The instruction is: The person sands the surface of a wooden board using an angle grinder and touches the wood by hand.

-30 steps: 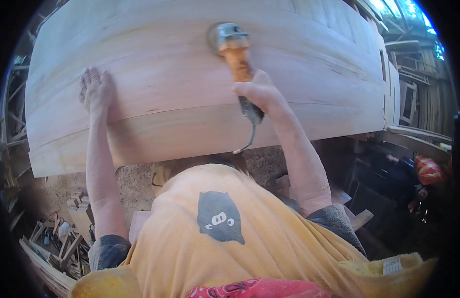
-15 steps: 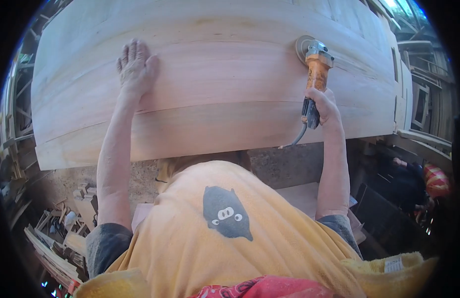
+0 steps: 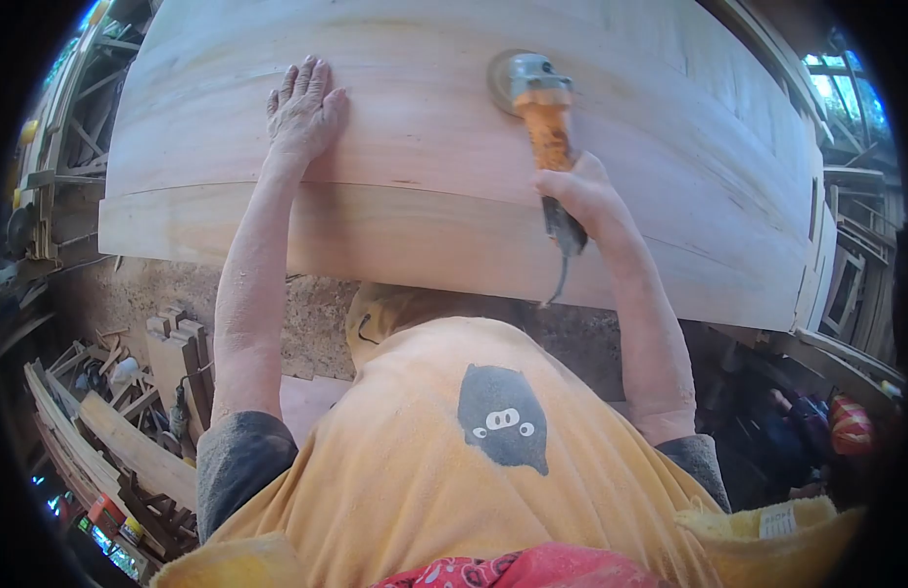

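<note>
A broad pale wooden panel (image 3: 425, 211) with visible joint lines lies in front of me. My left hand (image 3: 305, 113) rests flat on it at the left, fingers stretched out and holding nothing. Wrapped round the dark rear body of an orange angle grinder (image 3: 548, 132) is my right hand (image 3: 583, 191). The grinder's round disc (image 3: 503, 83) is at the panel's surface, blurred at its edge; whether it presses on the wood I cannot tell. A cord hangs from the tool's back end near the panel's front edge.
Stacked wooden blocks (image 3: 175, 358) and loose boards (image 3: 145, 446) lie on the floor at the lower left. Timber framing (image 3: 856, 245) stands at the right. A red-and-white patterned object (image 3: 851, 426) and dark shapes are at the lower right.
My right hand has swept the grinder to the left across the panel, towards my left hand. The view has also turned, so the panel and my left hand appear shifted right.
</note>
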A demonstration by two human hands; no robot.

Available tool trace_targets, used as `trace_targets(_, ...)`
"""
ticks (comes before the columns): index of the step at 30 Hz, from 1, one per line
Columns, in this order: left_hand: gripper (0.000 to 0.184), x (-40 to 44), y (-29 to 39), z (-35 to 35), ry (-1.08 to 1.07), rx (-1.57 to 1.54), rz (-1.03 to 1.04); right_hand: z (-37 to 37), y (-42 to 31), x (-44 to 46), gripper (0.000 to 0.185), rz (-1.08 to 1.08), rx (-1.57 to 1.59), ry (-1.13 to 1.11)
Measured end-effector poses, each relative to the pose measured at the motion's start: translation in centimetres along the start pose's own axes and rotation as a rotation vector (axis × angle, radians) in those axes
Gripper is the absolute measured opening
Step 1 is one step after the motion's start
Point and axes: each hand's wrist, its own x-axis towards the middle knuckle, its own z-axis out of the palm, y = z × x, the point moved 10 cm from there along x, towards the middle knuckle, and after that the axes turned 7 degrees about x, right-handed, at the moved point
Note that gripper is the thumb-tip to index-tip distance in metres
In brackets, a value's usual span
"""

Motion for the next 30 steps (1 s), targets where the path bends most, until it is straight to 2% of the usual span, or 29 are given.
trace_targets(4,0.069,0.2,-6.6,1.5,0.039,-0.009,-0.078,6.2,-3.2,2.6,0.026,0.010,-0.020,-0.052)
trace_targets(7,0.069,0.2,-10.2,2.2,-0.008,-0.008,-0.185,10.3,-6.7,3.7,0.029,-0.019,-0.023,-0.128)
trace_targets(11,0.069,0.1,-10.6,2.0,0.026,-0.043,-0.201,14.9,-10.1,5.0,0.036,-0.071,-0.084,-0.191)
trace_targets(15,0.070,0.1,-10.4,1.8,0.037,0.004,-0.208,14.8,-11.1,3.6,0.041,-0.027,-0.104,-0.186)
trace_targets(19,0.071,0.5,-10.9,2.7,0.069,0.012,-0.205,8.6,-5.7,2.7,0.038,0.013,-0.077,-0.081)
trace_targets(23,0.074,0.8,-10.9,3.4,0.033,0.049,-0.235,-1.4,2.0,0.1,0.031,0.085,0.003,0.033)
trace_targets(26,0.078,0.7,-9.2,2.8,-0.029,0.021,-0.339,-8.7,6.7,-3.0,0.027,0.160,0.091,0.129)
trace_targets(30,0.082,1.2,-2.7,1.8,-0.021,0.026,-0.249,-16.6,11.7,-5.1,0.025,0.250,0.177,0.225)
